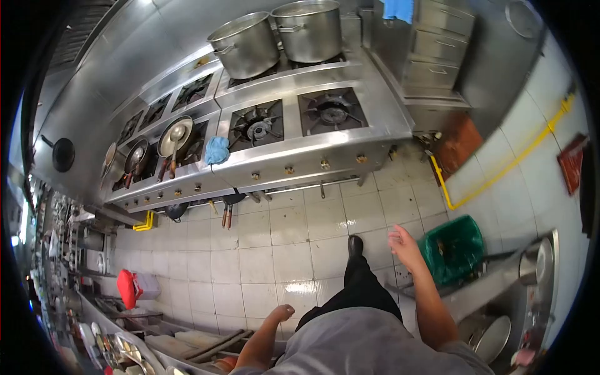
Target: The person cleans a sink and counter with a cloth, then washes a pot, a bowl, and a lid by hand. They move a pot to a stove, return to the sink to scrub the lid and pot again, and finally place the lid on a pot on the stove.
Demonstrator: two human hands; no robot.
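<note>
1. The steel range (384,119) runs across the view; reaching its burners from here would call for a step closer, I judge.
2. Two tall pots (311,34) stand at its back, well apart from both hands.
3. The green bin (467,225) sits on the floor just beyond the right hand, nearest to it.
4. The right hand (406,245) is open, fingers loosely bent, empty; the step seems to be moving about, not handling.
5. The left hand (283,312) hangs over the tiles, fingers partly hidden; whether it is closed or holding something, I cannot tell.
</note>
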